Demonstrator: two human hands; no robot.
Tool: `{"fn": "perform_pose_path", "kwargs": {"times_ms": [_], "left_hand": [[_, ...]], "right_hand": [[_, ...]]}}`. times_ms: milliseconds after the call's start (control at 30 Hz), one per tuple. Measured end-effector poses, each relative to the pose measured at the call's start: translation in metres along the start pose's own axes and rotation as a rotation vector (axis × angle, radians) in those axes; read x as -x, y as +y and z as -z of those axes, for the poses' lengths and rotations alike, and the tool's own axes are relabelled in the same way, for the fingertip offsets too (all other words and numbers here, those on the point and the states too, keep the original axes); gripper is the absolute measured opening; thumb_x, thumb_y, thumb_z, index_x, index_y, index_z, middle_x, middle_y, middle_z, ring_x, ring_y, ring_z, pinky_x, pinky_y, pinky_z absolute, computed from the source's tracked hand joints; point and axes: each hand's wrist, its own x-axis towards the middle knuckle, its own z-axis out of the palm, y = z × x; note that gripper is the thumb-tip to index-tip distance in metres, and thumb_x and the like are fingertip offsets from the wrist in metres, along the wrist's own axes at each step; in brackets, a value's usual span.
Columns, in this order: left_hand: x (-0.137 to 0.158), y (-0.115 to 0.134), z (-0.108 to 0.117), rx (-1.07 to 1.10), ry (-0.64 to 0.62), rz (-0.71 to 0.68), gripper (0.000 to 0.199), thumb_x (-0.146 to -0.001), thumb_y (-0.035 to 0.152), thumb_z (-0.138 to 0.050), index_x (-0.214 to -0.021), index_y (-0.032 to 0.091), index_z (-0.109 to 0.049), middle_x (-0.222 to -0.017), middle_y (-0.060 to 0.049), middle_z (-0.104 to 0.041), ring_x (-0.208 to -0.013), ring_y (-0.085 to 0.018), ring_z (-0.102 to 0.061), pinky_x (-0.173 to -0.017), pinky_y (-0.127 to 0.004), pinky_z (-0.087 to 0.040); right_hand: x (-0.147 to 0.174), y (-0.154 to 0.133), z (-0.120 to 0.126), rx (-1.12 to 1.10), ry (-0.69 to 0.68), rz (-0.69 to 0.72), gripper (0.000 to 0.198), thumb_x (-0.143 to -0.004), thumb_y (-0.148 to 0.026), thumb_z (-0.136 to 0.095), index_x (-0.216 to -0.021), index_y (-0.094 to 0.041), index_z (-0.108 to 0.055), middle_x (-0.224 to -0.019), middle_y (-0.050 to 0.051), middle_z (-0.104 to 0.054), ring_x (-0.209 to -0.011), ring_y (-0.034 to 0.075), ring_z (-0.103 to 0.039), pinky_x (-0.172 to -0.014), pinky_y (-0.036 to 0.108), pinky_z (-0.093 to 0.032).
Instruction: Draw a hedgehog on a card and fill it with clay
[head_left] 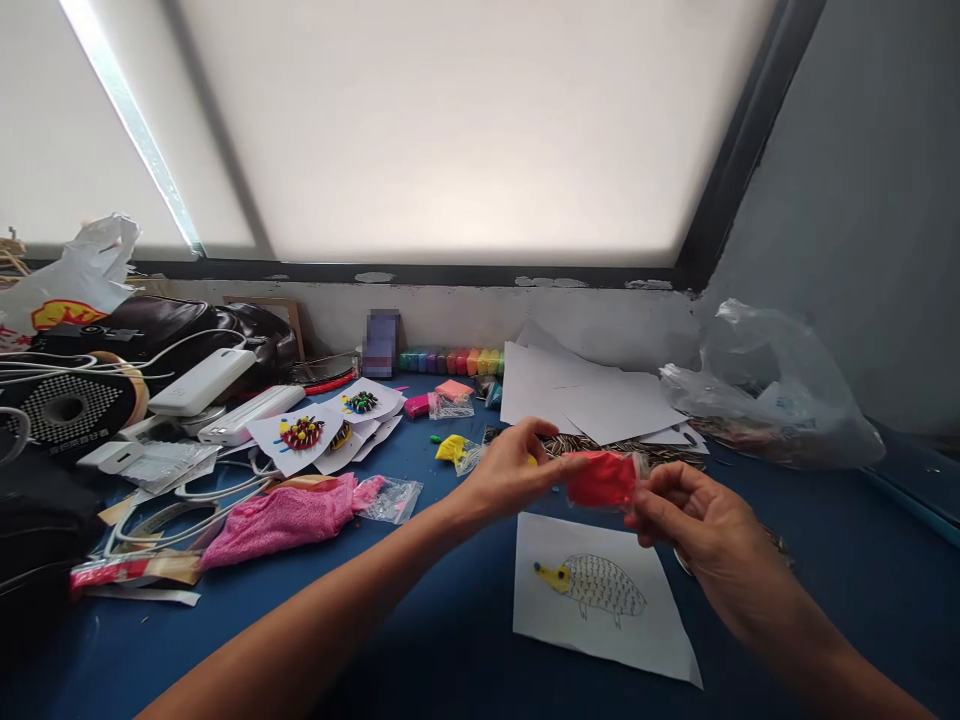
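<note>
Over the table I hold a small clear packet of red modelling clay point(600, 480) between my two hands. My left hand point(517, 465) grips its left end, thumb stretched along it. The fingers of my right hand point(701, 520) pinch the crinkled plastic at the right end. A speck of yellow shows by the left thumb; what it is I cannot make out. Below the hands lies a sheet of paper point(600, 655) with a hedgehog drawn on it. The hedgehog's snout point(553, 577) is covered in yellow, with a blue nose and a dark eye.
Behind the hands lie dark thin sticks point(577, 442) and white paper sheets point(592, 385). Yellow clay point(451, 450) and a row of coloured clay packs point(450, 361) are farther back. A pink cloth point(285, 518), decorated papers point(300, 440), and white power banks point(202, 382) crowd the left; a plastic bag point(787, 400) is right.
</note>
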Motion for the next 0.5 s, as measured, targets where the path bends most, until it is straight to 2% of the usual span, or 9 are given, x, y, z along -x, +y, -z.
{"fn": "perform_pose_path", "kwargs": {"times_ms": [67, 133, 267, 333, 400, 500], "left_hand": [[0.0002, -0.0019, 0.0012, 0.105, -0.219, 0.063, 0.06, -0.073, 0.058, -0.068, -0.116, 0.017, -0.06, -0.076, 0.001, -0.052, -0.055, -0.006, -0.04, -0.047, -0.02, -0.03], [0.0014, -0.0024, -0.0002, 0.252, -0.354, 0.045, 0.055, -0.078, 0.056, -0.064, -0.119, 0.018, -0.062, -0.069, 0.004, -0.047, -0.05, -0.004, -0.033, -0.044, -0.019, -0.026], [0.002, -0.0028, -0.0028, 0.41, -0.337, -0.025, 0.05, -0.085, 0.05, -0.059, -0.119, 0.015, -0.063, -0.057, 0.006, -0.038, -0.046, -0.004, -0.029, -0.043, -0.019, -0.024], [0.0008, -0.0042, -0.0028, 0.432, -0.307, -0.008, 0.049, -0.082, 0.047, -0.065, -0.118, 0.014, -0.062, -0.062, 0.005, -0.047, -0.046, -0.003, -0.031, -0.043, -0.019, -0.025], [-0.0009, -0.0066, -0.0031, 0.437, -0.281, -0.003, 0.053, -0.08, 0.043, -0.068, -0.126, 0.018, -0.056, -0.073, 0.001, -0.058, -0.045, -0.002, -0.034, -0.043, -0.018, -0.027], [-0.0029, -0.0098, -0.0052, 0.381, -0.238, -0.041, 0.051, -0.081, 0.041, -0.067, -0.127, 0.023, -0.054, -0.08, -0.001, -0.063, -0.047, -0.003, -0.037, -0.043, -0.017, -0.027]], "right_hand": [[0.0, -0.001, -0.001, -0.015, 0.001, 0.024, 0.046, -0.054, -0.054, -0.083, -0.07, -0.021, -0.055, -0.06, -0.001, -0.062, -0.053, 0.012, -0.054, -0.051, 0.024, -0.046], [0.0004, -0.0012, -0.0015, 0.006, 0.004, 0.073, 0.045, -0.057, -0.056, -0.081, -0.069, -0.021, -0.055, -0.06, 0.0, -0.062, -0.052, 0.012, -0.054, -0.049, 0.024, -0.046], [0.0027, 0.001, -0.0008, 0.112, 0.069, 0.165, 0.046, -0.058, -0.06, -0.078, -0.077, -0.021, -0.062, -0.062, 0.003, -0.065, -0.05, 0.014, -0.055, -0.046, 0.026, -0.046], [0.0039, 0.0031, -0.0001, 0.14, 0.113, 0.19, 0.047, -0.058, -0.059, -0.078, -0.083, -0.021, -0.067, -0.066, 0.005, -0.067, -0.051, 0.015, -0.055, -0.042, 0.026, -0.045], [0.0043, 0.005, 0.0005, 0.137, 0.124, 0.212, 0.047, -0.061, -0.056, -0.078, -0.091, -0.021, -0.07, -0.073, 0.006, -0.068, -0.058, 0.017, -0.059, -0.045, 0.026, -0.047], [0.0041, 0.0067, 0.0006, 0.129, 0.095, 0.225, 0.044, -0.065, -0.051, -0.078, -0.098, -0.022, -0.072, -0.074, 0.005, -0.068, -0.065, 0.019, -0.062, -0.049, 0.026, -0.049]]}}
